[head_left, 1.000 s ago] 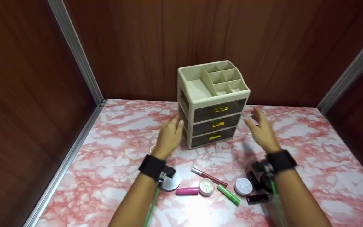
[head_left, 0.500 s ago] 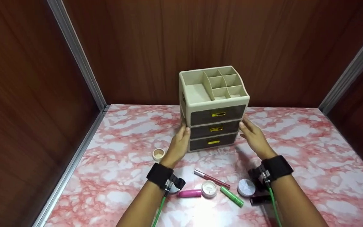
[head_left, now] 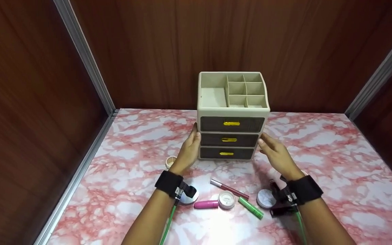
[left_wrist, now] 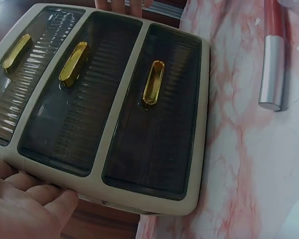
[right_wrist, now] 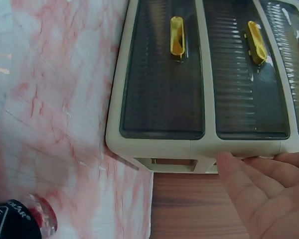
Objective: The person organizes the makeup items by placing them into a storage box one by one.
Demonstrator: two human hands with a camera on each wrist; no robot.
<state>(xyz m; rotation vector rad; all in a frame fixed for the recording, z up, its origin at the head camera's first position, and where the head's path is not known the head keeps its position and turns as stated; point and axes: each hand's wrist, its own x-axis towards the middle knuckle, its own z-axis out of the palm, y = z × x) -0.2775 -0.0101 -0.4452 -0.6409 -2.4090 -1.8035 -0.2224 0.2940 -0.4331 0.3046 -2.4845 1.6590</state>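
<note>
A cream drawer organizer with three dark drawers and yellow handles stands squarely facing me in the head view. Its top is divided into compartments. My left hand lies along its left side, thumb at the front edge and fingers extended along the wall. On the opposite side, my right hand presses the wall with its fingers stretched out, thumb near the front edge. Both wrist views show the drawer fronts close up, with the left fingers and the right thumb at the organizer's sides.
Makeup lies in front on the marbled table: a red tube with a silver end, a pink tube, a green tube, a white jar, a pale round case and a black tube. Wood panels stand around.
My hands have come to both sides of the organizer, the right one moving in from the right. The organizer has turned from an angle to face me squarely.
</note>
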